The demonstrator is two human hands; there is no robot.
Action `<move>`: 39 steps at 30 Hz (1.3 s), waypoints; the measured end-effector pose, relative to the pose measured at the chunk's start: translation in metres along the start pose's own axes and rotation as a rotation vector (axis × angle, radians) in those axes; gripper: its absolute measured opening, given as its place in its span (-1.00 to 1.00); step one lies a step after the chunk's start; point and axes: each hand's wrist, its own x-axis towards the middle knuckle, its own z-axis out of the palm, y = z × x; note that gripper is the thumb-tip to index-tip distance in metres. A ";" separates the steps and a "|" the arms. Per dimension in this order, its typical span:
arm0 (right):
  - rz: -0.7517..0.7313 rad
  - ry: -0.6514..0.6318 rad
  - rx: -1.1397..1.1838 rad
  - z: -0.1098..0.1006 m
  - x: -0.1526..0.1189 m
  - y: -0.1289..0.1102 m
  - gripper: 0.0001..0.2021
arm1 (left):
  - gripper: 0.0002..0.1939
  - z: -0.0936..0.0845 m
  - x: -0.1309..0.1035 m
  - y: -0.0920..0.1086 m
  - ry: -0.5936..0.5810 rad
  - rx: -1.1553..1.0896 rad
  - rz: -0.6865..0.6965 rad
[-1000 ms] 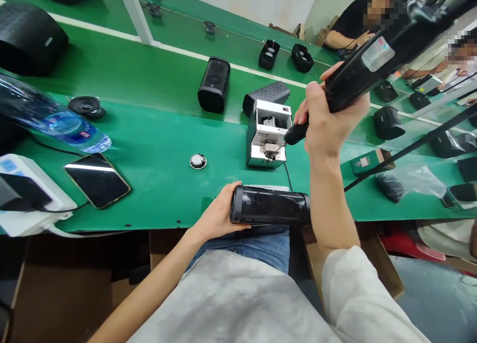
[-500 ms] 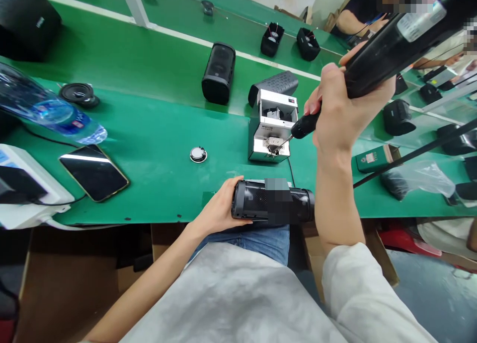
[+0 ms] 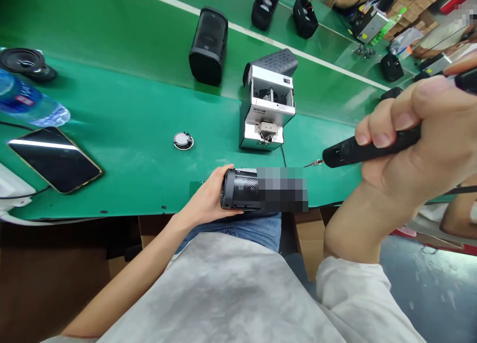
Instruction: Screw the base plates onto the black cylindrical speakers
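Observation:
My left hand grips the left end of a black cylindrical speaker, which lies on its side at the bench's front edge. The speaker's right part is blurred out. My right hand is wrapped round a black electric screwdriver, raised at the right. Its bit points left toward the speaker's right end, apart from it; whether a screw sits on the tip is too small to tell. Beyond the speaker stands a silver screw feeder with a small metal outlet at its front.
A small round silver part lies left of the feeder. Farther left are a phone, a water bottle and a loose speaker driver. A black speaker stands behind, and a textured grey piece lies behind the feeder.
My right hand has drawn the screwdriver away from the feeder's outlet, to the right and nearer to me. My left hand still holds the speaker. The whole view has shifted.

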 end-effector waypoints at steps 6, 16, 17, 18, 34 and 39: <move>0.009 -0.097 0.108 -0.001 -0.012 0.008 -0.76 | 0.29 0.001 0.000 0.000 0.005 -0.001 -0.005; 0.099 -0.067 0.062 -0.023 -0.045 0.050 -0.71 | 0.30 0.000 0.002 0.005 -0.027 -0.102 -0.043; 0.103 -0.077 0.067 -0.024 -0.044 0.050 -0.70 | 0.30 0.000 0.002 0.005 -0.024 -0.103 -0.049; 0.109 -0.102 0.073 -0.025 -0.043 0.051 -0.70 | 0.30 0.000 0.001 0.005 -0.021 -0.101 -0.054; 0.157 -0.333 0.117 -0.018 -0.010 0.029 -0.75 | 0.30 0.001 0.001 0.005 -0.001 -0.037 0.008; -0.177 -0.073 0.179 0.022 0.017 0.035 -0.80 | 0.32 0.001 0.000 0.004 0.016 -0.027 0.023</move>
